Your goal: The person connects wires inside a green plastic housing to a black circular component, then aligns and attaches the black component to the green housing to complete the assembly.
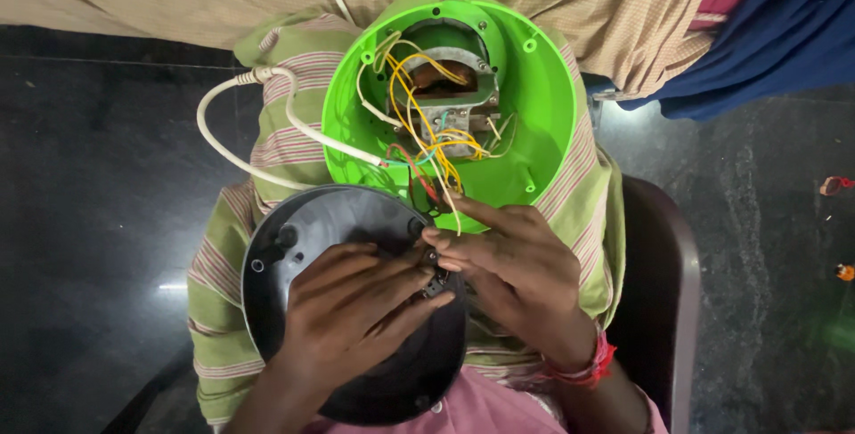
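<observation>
together two hands, left [356, 305] and right [512, 260], grip one small part on one black cover [294, 229] beside one green housing [534, 105].

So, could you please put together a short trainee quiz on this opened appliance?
1. True or false: the green housing lies open, wires showing.
2. Which hand lies across the black cover? A left, B right.
3. What colour is the cord entering the housing?

Key:
1. True.
2. A; the left hand lies on it, while the right hand pinches a small part at its rim.
3. White.
</observation>
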